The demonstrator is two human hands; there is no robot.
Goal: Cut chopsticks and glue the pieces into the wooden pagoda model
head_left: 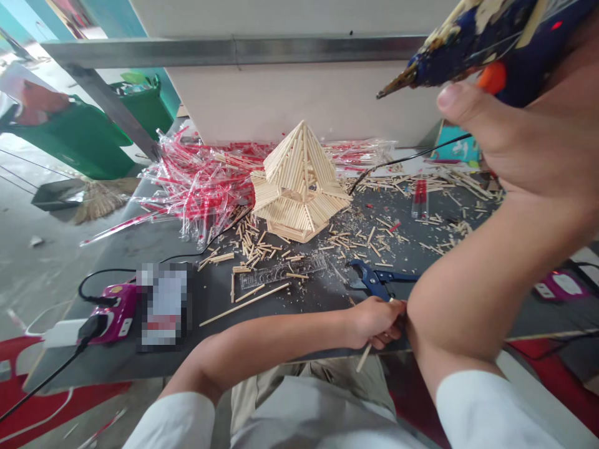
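Upper left of the frame: two green plastic bins, contents not visible from here; below them a flat dark dustpan with a straw broom head beside it. Left of centre, on the dark grey worktable: a heap of clear plastic sleeves with red print, spilling toward the table's left edge. Centre: a tiered pagoda-shaped model of pale wooden sticks, upright, ringed by loose cut stick ends and sawdust; just below, a clear plastic ruler with a long thin wooden stick lying slantwise beside it. Lower centre right: blue-handled cutting pliers flat on the table, just above the left hand; fingers curled and clenched around a short wooden stick that pokes down past the table edge. Upper right: right hand wrapped around a dark blue glue gun crusted with dried glue, thumb by the orange trigger, nozzle pointing left, raised well above the model; right forearm blocking much of the table's right side. Lower left: a purple charging device with black cable and a white plug adapter; next to it a blurred rectangular object.
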